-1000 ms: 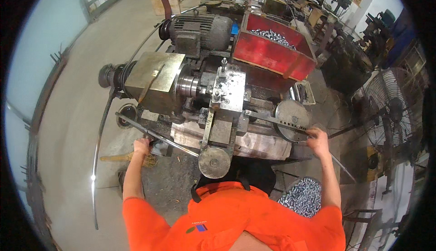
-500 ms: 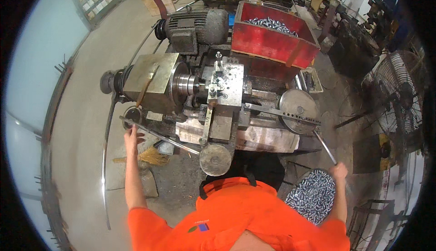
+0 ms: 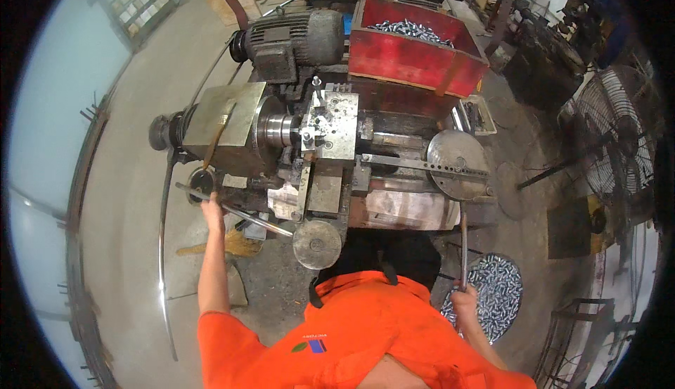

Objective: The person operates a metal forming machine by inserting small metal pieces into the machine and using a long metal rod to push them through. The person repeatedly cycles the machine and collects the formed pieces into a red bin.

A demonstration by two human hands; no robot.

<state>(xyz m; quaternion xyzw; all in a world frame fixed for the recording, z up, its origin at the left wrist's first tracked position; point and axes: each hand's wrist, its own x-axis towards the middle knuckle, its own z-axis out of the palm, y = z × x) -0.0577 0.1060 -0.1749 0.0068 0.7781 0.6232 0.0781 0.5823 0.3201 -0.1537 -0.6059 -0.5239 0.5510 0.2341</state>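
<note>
My left hand (image 3: 213, 214) is closed round a steel lever (image 3: 256, 221) near its outer end. That lever slants down to a round metal disc (image 3: 317, 245) at the machine's front. On the right, my right hand (image 3: 464, 300) grips the lower end of another lever (image 3: 465, 241), which hangs almost straight toward me below a larger disc (image 3: 457, 164). A drilled flat link bar (image 3: 415, 164) runs from that disc to the slide. The slide's bright tool block (image 3: 334, 125) sits close beside the round spindle nose (image 3: 283, 130); the gap between them is hard to make out.
Behind the machine stand an electric motor (image 3: 295, 41) and a red bin (image 3: 415, 55) of small metal pieces. A heap of similar pieces (image 3: 496, 290) lies low beside my right arm. A caged fan (image 3: 622, 132) stands right; a straw broom (image 3: 235, 244) lies left.
My right hand has swung its lever inward to the left, and the link bar and tool block have shifted left toward the spindle. My left fingers, looser before, now wrap their lever.
</note>
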